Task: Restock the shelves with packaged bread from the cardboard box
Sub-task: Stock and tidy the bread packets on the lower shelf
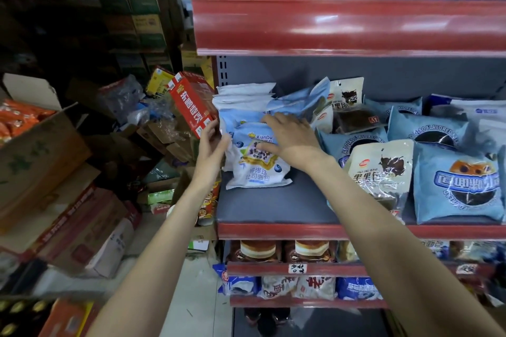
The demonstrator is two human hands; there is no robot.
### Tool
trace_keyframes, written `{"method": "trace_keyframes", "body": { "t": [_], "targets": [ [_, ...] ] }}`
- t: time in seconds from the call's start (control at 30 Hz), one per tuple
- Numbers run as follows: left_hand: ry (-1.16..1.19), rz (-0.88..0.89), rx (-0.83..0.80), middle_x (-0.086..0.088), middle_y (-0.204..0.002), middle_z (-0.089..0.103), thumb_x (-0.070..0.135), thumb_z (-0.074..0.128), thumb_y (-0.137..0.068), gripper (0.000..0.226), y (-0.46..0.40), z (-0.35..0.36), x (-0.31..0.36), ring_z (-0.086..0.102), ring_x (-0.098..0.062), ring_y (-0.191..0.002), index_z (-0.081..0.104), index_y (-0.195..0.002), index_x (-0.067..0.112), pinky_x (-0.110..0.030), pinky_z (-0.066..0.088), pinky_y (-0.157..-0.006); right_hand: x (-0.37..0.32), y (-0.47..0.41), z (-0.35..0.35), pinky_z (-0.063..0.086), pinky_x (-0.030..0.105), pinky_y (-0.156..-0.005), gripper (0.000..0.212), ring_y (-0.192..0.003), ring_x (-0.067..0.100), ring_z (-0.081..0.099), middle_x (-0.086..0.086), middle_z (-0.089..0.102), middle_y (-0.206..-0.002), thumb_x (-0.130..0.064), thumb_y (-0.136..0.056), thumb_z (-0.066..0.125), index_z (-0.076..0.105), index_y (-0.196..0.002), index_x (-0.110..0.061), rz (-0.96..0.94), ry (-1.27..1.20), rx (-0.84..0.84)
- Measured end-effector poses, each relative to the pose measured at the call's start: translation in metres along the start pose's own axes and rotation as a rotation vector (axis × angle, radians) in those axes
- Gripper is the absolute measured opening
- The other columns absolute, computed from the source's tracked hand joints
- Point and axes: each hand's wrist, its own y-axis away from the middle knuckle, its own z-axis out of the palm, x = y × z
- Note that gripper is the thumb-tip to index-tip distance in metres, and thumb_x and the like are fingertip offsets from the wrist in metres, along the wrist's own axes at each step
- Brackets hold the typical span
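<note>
1. the front bread pack (257,164) stands at the left end of the grey shelf (273,208), leaning back on the packs behind it, long axis upright, label facing you.
2. your right hand (287,137) lies flat on its top, fingers straight and spread.
3. your left hand (212,137), fingers straight, touches the pack's left edge.
4. the packs behind overlap; you can't count them.

Both bare arms reach forward. The left hand (212,137) is upright, fingers straight; the right hand (289,137) lies palm-down, fingers spread flat.
</note>
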Motion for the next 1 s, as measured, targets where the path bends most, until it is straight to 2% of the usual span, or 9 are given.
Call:
{"method": "trace_keyframes", "body": {
  "t": [0.07, 0.13, 0.23, 0.33, 0.43, 0.53, 0.63, 0.87, 1.0],
  "targets": [
    [-0.185, 0.133, 0.05, -0.001, -0.133, 0.039, 0.038, 0.07, -0.084, 0.051, 0.008, 0.006, -0.004, 0.049, 0.0, -0.116, 0.039, -0.122, 0.028, -0.019, 0.044, -0.096, 0.003, 0.002, 0.002, 0.027, 0.041, -0.108, 0.058, -0.128, 0.026, 0.038, 0.002, 0.046, -0.135, -0.056, -0.089, 0.051, 0.042, -0.134, -0.022, -0.017, -0.093, 0.014],
    [-0.369, 0.189, 0.098, -0.003, -0.124, 0.04, 0.038, 0.071, -0.082, 0.046, 0.012, 0.015, -0.005, 0.05, -0.006, -0.107, 0.04, -0.115, 0.026, -0.017, 0.043, -0.085, 0.006, 0.007, 0.006, 0.03, 0.041, -0.107, 0.052, -0.126, 0.029, 0.04, 0.006, 0.049, -0.132, -0.05, -0.091, 0.052, 0.049, -0.132, -0.017, -0.045, -0.215, 0.06],
    [-0.466, 0.125, 0.17, -0.001, -0.114, 0.045, 0.046, 0.066, -0.084, 0.042, 0.006, 0.023, 0.003, 0.052, -0.012, -0.096, 0.047, -0.11, 0.02, -0.018, 0.038, -0.077, 0.006, 0.023, 0.012, 0.045, 0.042, -0.095, 0.036, -0.113, 0.032, 0.049, 0.014, 0.058, -0.12, -0.028, -0.089, 0.054, 0.062, -0.119, -0.009, -0.101, -0.163, 0.421],
    [-0.505, 0.101, 0.191, 0.002, -0.108, 0.047, 0.053, 0.066, -0.082, 0.049, 0.0, 0.022, 0.005, 0.053, -0.015, -0.095, 0.055, -0.112, 0.015, -0.022, 0.038, -0.077, 0.001, 0.056, 0.016, 0.048, 0.036, -0.08, 0.03, -0.096, 0.031, 0.056, 0.015, 0.062, -0.109, -0.002, -0.081, 0.057, 0.065, -0.11, -0.006, 0.065, -0.18, 0.698],
    [-0.53, 0.08, 0.195, 0.004, -0.109, 0.046, 0.057, 0.066, -0.079, 0.054, -0.001, 0.02, 0.01, 0.05, -0.013, -0.098, 0.06, -0.113, 0.016, -0.025, 0.039, -0.079, -0.017, 0.088, 0.036, 0.048, 0.035, -0.068, 0.029, -0.09, 0.033, 0.063, 0.014, 0.059, -0.11, -0.01, -0.089, 0.057, 0.056, -0.118, -0.006, 0.263, -0.355, 0.478],
    [-0.529, 0.086, 0.193, 0.002, -0.1, 0.046, 0.054, 0.066, -0.08, 0.043, -0.005, 0.022, 0.019, 0.048, -0.013, -0.086, 0.06, -0.099, 0.015, -0.024, 0.034, -0.07, -0.023, 0.087, 0.059, 0.047, 0.038, -0.083, 0.056, -0.113, 0.031, 0.054, 0.013, 0.047, -0.132, -0.033, -0.092, 0.057, 0.037, -0.139, -0.01, 0.327, -0.402, 0.312],
    [-0.44, 0.069, 0.185, 0.004, -0.091, 0.054, 0.052, 0.067, -0.08, 0.041, -0.01, 0.019, 0.018, 0.051, -0.009, -0.076, 0.059, -0.095, 0.015, -0.023, 0.039, -0.064, -0.025, 0.071, 0.068, 0.047, 0.04, -0.077, 0.085, -0.114, 0.035, 0.053, 0.014, 0.039, -0.141, -0.036, -0.09, 0.06, 0.003, -0.152, -0.022, 0.299, -0.426, 0.179],
    [-0.34, -0.017, 0.27, 0.011, -0.086, 0.053, 0.049, 0.073, -0.076, 0.049, -0.015, 0.016, 0.018, 0.052, -0.001, -0.073, 0.047, -0.105, 0.019, -0.028, 0.043, -0.072, -0.026, 0.064, 0.087, 0.044, 0.035, -0.061, 0.106, -0.089, 0.032, 0.062, 0.013, 0.06, -0.107, -0.02, -0.089, 0.063, -0.029, -0.139, -0.035, 0.307, -0.259, 0.104],
    [-0.748, 0.546, 0.405, -0.015, -0.126, 0.044, 0.04, 0.066, -0.087, 0.051, -0.003, 0.017, 0.01, 0.047, -0.029, -0.113, 0.043, -0.124, 0.013, -0.035, 0.04, -0.091, -0.02, 0.073, 0.066, 0.048, 0.038, -0.074, 0.088, -0.102, 0.034, 0.057, 0.015, 0.053, -0.118, -0.017, -0.088, 0.062, 0.002, -0.152, -0.026, 0.239, -0.269, 0.13]
  ]
}}
